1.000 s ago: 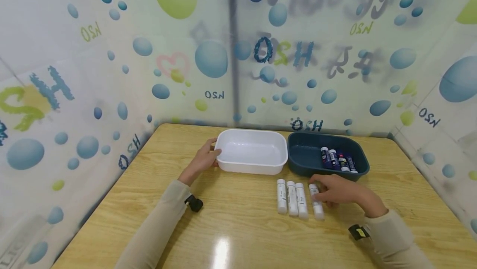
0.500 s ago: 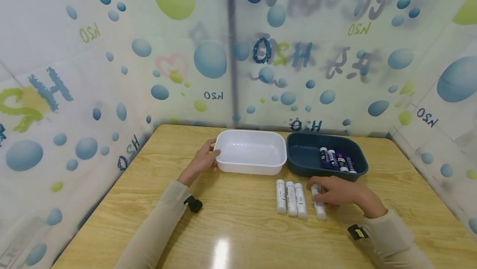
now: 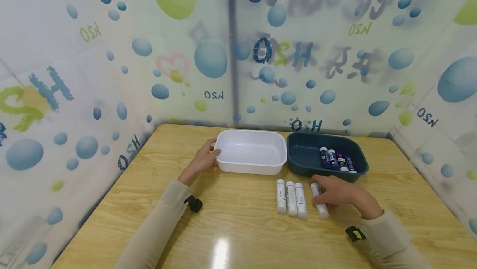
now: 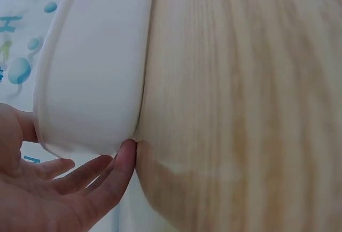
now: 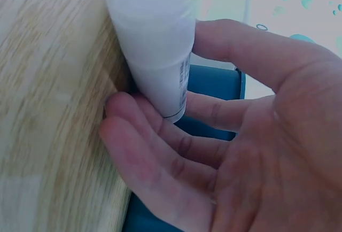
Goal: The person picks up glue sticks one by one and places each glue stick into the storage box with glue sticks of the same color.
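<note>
At the left end of a white plastic tray [image 3: 250,150], my left hand [image 3: 202,158] grips the side. The left wrist view has the thumb at the rim and fingertips [image 4: 126,154] at the tray's lower edge. My right hand [image 3: 340,190] pinches a white glue stick [image 3: 322,211] between thumb and fingers, low over or on the table. In the right wrist view its barcode side shows on the glue stick [image 5: 155,45]. Left of it lie three similar white glue sticks [image 3: 291,198] side by side.
A dark teal tray [image 3: 303,153] touches the white tray's right side. Several dark blue glue sticks [image 3: 333,159] with white ends lie in its right half. Both trays stand near the back of the wooden table [image 3: 179,236], before a patterned curtain [image 3: 208,107].
The pinched glue stick has shifted slightly right, away from the other three, and its lower end has swung right. My left hand stays on the white tray.
</note>
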`<state>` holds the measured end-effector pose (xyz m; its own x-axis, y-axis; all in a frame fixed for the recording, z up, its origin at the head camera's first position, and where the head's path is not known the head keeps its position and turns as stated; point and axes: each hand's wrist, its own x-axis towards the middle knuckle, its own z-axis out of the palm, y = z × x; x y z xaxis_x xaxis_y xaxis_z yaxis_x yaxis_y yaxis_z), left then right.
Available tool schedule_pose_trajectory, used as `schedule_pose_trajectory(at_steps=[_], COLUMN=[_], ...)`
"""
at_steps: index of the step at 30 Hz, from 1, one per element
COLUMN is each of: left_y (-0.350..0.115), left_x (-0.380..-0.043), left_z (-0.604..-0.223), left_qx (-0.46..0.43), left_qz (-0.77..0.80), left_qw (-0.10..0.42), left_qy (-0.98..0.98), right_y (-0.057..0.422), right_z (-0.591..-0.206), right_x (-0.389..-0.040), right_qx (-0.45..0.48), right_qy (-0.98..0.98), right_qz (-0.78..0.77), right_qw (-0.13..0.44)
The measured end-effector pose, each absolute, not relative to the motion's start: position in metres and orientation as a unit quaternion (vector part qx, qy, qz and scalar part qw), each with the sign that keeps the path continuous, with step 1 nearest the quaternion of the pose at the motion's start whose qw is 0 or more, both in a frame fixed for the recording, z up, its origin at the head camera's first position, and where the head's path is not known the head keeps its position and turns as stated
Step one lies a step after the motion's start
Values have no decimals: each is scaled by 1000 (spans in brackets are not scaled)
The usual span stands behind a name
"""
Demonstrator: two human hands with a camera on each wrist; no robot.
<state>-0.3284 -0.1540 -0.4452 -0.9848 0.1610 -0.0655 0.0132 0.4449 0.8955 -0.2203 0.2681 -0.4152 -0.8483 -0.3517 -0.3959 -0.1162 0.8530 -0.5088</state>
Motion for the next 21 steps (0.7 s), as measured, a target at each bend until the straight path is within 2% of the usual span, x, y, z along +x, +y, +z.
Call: schedule_pose_trajectory(at_steps=[9,21], left_y=[-153,-154], left_x=[-328,-328], left_z=[-445,-444], left_qx=[48,49], left_qz=[521,527], left_qw=[69,75], left_qy=[850,845], right_y=[267,272], right_z=[-413,-409], right_x=[-218,-219], right_qx=[-126,-155], right_qy=[929,933], right_qz=[-250,-248], right_qw=[242,210])
